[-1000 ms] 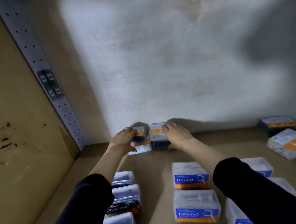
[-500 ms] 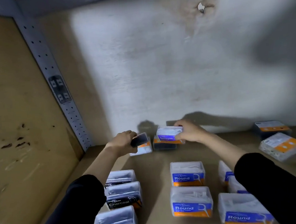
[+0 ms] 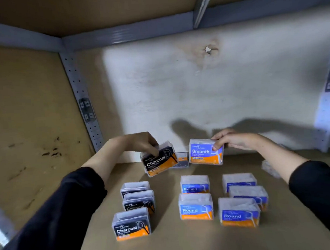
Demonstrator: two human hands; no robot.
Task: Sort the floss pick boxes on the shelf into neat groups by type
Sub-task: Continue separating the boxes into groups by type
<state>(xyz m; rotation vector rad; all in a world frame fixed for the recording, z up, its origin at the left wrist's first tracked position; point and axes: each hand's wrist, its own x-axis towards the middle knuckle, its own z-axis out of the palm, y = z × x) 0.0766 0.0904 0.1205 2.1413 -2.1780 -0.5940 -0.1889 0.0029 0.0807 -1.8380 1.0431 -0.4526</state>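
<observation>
My left hand (image 3: 142,143) grips a tilted black-labelled Charcoal box (image 3: 159,160) from above, lifted off the shelf near the back wall. My right hand (image 3: 232,139) holds a blue-labelled Smooth box (image 3: 206,154) by its top right corner, upright. Between the two, a small box (image 3: 180,160) lies against the wall. In front, three Charcoal boxes (image 3: 131,224) stand in a column on the left. Round boxes (image 3: 195,206) form a middle column, and more blue boxes (image 3: 238,213) form a right one.
The shelf board (image 3: 168,245) is brown, with a side panel (image 3: 23,125) on the left and a perforated metal upright (image 3: 85,114) in the back corner. A pale back wall (image 3: 197,95) closes the rear. A blurred clear box (image 3: 270,168) lies beyond my right forearm.
Both hands have lifted their boxes from the back of the shelf and turned the labels toward me. The view has tilted up and pulled back, showing the shelf above.
</observation>
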